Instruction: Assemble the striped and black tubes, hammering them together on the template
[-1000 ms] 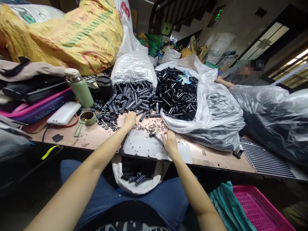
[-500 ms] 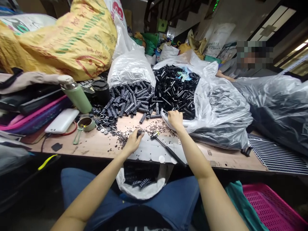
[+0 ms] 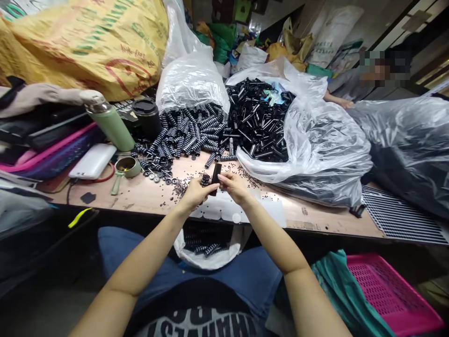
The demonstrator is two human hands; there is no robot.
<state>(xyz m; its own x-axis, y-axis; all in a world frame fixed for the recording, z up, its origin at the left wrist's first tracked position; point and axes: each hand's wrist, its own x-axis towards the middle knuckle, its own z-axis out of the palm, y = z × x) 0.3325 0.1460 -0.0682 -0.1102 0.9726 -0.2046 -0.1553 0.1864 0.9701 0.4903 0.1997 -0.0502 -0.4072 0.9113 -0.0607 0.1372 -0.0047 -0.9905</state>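
Note:
Both hands meet above the front of the bench. A flat, elongated black plastic piece (image 3: 217, 174) stands nearly upright between them. My right hand (image 3: 235, 188) is closed, with thumb and fingers pinching the piece's right side. My left hand (image 3: 196, 194) is closed round a small dark ridged piece (image 3: 205, 179), and its thumb touches the lower part of the black plastic piece. Under the hands lies a pale sheet (image 3: 228, 210) on the bench. Tiny dark bits (image 3: 179, 186) are scattered around it. The hammer is out of sight now.
Black-and-white ridged cylinders (image 3: 182, 131) are heaped behind my hands. Right of them, an open plastic bag (image 3: 305, 140) holds black pieces (image 3: 259, 121). A green bottle (image 3: 109, 122), cup (image 3: 128, 166) and white power bank (image 3: 93, 161) stand left. A person (image 3: 345, 93) sits far right. Below hangs a white sack (image 3: 206, 264).
My right hand has come from the plastic bag's edge back to my left hand, bringing the black plastic piece. The hammer on the sheet no longer shows. The view has tilted slightly.

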